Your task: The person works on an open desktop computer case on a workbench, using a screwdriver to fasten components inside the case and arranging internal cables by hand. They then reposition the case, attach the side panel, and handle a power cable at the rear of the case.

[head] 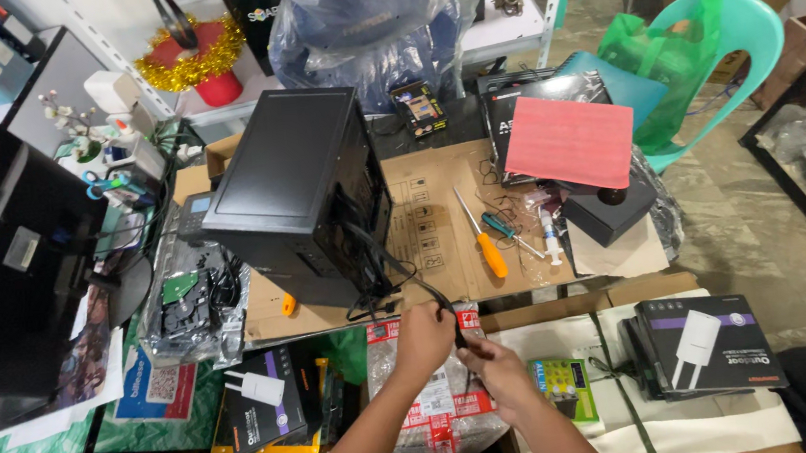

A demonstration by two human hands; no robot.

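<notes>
A black computer tower point(296, 192) stands on a flattened brown cardboard sheet point(438, 228). Black cables point(389, 262) trail from its open side toward me. My left hand point(423, 336) is closed around one black cable just below the tower's front corner. My right hand point(493, 366) pinches the same cable's lower end, right next to the left hand. Under both hands lies a clear plastic bag with red and white print point(440, 405).
An orange-handled screwdriver point(483, 238), a teal-handled tool point(499, 225) and a small syringe point(551, 237) lie on the cardboard. A red sheet point(569, 140) covers dark boxes at right. A black monitor point(2, 255) stands at left. Product boxes point(705, 345) sit near right.
</notes>
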